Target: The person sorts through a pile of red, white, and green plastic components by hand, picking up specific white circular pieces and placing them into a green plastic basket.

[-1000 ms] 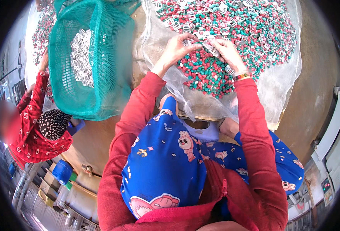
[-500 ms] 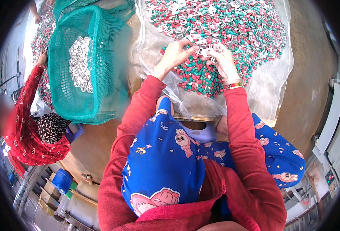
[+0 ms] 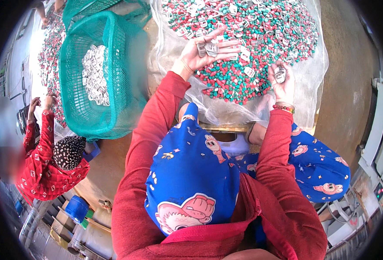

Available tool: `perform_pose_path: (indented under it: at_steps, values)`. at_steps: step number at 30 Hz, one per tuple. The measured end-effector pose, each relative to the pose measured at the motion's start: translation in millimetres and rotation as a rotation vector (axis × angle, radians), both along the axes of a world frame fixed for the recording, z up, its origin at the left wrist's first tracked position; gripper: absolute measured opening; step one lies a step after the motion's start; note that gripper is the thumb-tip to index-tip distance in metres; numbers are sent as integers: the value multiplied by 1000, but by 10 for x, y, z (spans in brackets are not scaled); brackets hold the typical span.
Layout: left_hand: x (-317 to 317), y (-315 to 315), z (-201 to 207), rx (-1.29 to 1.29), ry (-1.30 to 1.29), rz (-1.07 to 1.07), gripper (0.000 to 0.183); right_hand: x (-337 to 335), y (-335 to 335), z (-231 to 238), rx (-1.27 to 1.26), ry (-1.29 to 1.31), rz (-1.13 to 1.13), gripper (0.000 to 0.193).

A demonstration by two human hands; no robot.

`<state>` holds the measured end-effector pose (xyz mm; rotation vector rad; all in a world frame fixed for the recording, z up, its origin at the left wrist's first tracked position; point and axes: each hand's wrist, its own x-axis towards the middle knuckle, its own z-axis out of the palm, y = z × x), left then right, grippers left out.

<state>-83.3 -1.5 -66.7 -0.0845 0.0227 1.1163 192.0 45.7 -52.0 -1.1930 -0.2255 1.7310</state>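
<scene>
Over the near left part of a heap of red and green chips (image 3: 230,82), my left hand (image 3: 192,55) lies palm up with its fingers stretched out. A few silver metal buckles (image 3: 211,49) rest on its palm and fingers. My right hand (image 3: 283,90), at the heap's right edge, is turned palm up with curled fingers around another metal buckle (image 3: 280,75). More buckles are scattered through the heap, mostly toward its far side. The heap lies on a translucent white sheet (image 3: 302,93).
Left of the sheet stands a green basket (image 3: 109,86) lined with netting, holding a pile of silver buckles (image 3: 95,76). A person in a red patterned top (image 3: 48,173) works at another heap farther left. A light purple stool (image 3: 235,146) shows between my legs.
My hands have parted: the left turned palm up with buckles lying on it, the right moved right and nearer with a buckle. The co-worker's hands have come closer together.
</scene>
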Motion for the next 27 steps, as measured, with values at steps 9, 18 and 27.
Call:
perform_pose_path:
  at_steps: [9,18,27]
  values:
    - [46,-12,132,20,-13,4,56,-152,-175,-523,594,-1316,918,38]
    - [287,80,-708,809,2520,14,32,-97,-108,-419,97,-271,522,9]
    - [-3,160,-158,113,1718,-164,43,-166,194,-188,174,-145,500,25]
